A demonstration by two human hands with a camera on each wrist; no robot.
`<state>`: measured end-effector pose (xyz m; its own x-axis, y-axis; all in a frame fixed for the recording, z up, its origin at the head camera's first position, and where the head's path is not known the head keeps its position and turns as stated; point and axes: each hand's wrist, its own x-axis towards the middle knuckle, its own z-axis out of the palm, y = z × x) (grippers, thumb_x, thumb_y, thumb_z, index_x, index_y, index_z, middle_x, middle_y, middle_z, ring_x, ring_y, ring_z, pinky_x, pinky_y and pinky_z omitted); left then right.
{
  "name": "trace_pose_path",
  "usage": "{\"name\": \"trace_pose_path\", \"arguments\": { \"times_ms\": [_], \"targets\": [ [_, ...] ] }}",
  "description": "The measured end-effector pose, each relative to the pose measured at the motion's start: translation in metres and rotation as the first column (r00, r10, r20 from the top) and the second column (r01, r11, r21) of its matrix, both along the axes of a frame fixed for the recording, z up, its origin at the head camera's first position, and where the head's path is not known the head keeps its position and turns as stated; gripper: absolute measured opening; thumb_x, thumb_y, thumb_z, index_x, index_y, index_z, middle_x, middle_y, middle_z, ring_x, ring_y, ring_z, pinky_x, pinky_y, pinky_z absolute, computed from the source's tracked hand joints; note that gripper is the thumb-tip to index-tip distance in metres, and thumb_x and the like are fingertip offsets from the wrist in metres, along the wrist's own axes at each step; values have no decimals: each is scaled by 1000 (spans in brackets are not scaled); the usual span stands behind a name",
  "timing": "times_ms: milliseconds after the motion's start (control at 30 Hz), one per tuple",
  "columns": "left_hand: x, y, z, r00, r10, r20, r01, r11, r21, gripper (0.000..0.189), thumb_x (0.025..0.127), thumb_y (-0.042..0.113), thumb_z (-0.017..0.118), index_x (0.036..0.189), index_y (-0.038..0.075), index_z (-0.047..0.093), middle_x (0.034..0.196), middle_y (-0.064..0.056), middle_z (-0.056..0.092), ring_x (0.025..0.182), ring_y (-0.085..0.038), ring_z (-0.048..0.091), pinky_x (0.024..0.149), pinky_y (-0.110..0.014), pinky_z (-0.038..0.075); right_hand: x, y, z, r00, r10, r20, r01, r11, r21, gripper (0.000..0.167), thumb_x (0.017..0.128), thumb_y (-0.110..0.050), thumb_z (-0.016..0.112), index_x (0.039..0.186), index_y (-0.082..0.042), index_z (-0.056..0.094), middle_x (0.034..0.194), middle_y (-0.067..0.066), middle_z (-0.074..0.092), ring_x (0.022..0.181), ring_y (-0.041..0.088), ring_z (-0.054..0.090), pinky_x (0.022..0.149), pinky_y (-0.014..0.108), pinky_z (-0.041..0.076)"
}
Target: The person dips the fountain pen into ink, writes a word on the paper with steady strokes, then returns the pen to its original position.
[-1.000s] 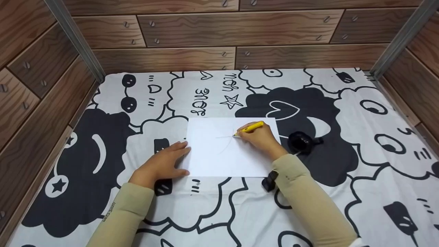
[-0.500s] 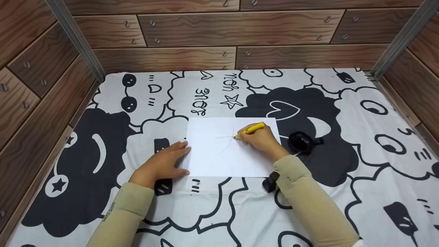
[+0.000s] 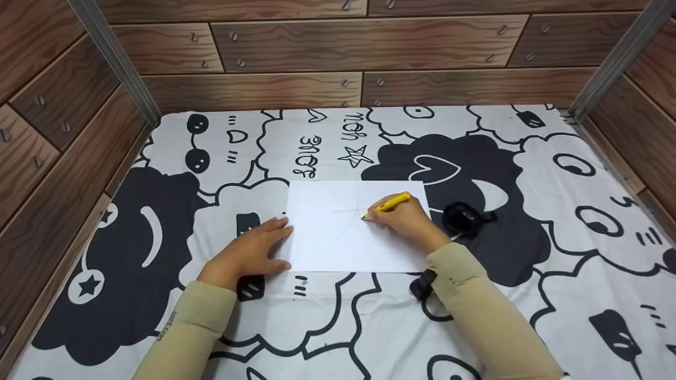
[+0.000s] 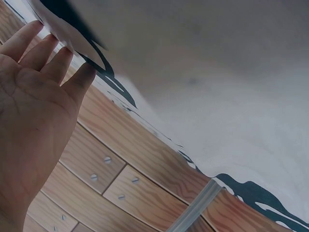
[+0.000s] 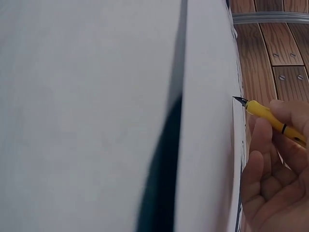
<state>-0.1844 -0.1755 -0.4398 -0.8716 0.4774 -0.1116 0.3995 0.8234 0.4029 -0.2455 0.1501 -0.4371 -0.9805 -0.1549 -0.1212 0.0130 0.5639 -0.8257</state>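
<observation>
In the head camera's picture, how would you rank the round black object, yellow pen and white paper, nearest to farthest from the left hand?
From the left hand:
1. White paper: its left edge is right by the hand.
2. Yellow pen: farther right, over the paper, held in the right hand.
3. Round black object: farthest right, past the paper's right edge.
</observation>
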Motion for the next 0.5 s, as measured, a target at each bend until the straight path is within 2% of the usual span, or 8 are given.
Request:
{"name": "trace_pose_path", "arguments": {
  "times_ms": [233, 500],
  "targets": [
    [0, 1, 2, 1000, 14, 11, -14, 1000, -4, 74, 80, 35, 75, 143, 9, 45, 151, -9, 33, 139, -29, 27, 111, -47, 26, 6, 6, 0, 998, 41, -38, -41, 999, 0, 12, 82, -16, 72, 90, -7, 75, 64, 0, 65, 54, 8, 53, 48, 18, 41],
    [1, 1, 3, 1000, 16, 21, -16, 1000, -8, 74, 81, 35, 75, 143, 8, 45, 152, -9, 32, 139, -29, 26, 111, -47, 26, 12, 11, 1, 998, 58, -7, -58, 998, -5, 14, 83, -17, 72, 92, -7, 75, 65, 2, 64, 53, 10, 53, 47, 18, 42]
  ]
}}
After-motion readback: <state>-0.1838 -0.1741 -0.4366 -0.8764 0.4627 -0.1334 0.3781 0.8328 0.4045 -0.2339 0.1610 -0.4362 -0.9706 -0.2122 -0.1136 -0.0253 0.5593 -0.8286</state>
